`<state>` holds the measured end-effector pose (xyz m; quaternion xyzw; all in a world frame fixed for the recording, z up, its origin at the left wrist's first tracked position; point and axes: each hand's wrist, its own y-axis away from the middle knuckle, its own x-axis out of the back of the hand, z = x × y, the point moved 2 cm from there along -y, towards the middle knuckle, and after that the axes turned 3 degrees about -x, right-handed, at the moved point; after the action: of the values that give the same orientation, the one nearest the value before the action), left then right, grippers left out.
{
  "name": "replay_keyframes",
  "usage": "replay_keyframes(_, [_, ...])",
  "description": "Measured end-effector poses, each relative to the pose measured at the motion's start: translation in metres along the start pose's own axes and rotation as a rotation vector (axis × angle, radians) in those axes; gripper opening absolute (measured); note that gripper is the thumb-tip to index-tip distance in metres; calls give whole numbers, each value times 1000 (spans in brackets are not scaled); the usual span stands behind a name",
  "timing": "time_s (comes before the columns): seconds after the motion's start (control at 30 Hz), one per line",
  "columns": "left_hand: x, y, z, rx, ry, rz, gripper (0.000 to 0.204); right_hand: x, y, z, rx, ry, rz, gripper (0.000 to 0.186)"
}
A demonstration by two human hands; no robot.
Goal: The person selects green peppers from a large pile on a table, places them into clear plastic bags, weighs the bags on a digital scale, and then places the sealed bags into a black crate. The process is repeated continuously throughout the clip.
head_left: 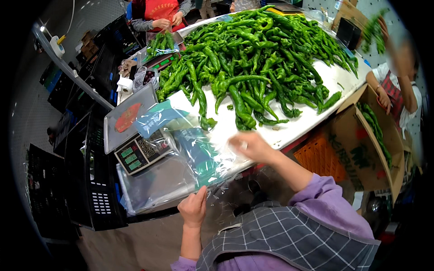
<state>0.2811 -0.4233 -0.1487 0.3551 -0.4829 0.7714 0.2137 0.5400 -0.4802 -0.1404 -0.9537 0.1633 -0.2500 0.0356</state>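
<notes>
Plastic bag [199, 156] lies ahead of the left hand [193, 207] pinching it; hold it taut. Right hand [253, 147] blurred, grip unclear

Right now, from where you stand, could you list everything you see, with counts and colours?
Table: one, white, centre
Peppers: many, green, heaped on the table
Near scale: one, dark, green displays, table's left end
Flat panel: one, grey with red patch, beyond the scale
Plastic bags: several, clear and teal, beside the scale
Paper roll: one, white, left edge
Black crates: several, black, left
Cardboard box: one, brown, right, peppers inside
Orange crate: one, orange, beside the box
Far co-worker: one, red apron, far side
Right co-worker: one, white sleeves, right
Checked apron: one, grey, bottom
Left grip: one, bare, at the bags' near edge
Right grip: one, bare, blurred, over the bags
</notes>
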Motion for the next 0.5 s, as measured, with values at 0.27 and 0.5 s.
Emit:
replay_keyframes(0.27, [-28, -13, 19, 115, -5, -84, 25, 27, -41, 114, -236, 56, 308, 56])
replay_keyframes(0.5, [-40, -38, 24, 331, 91, 28, 17, 126, 68, 66, -359, -996, 113, 56])
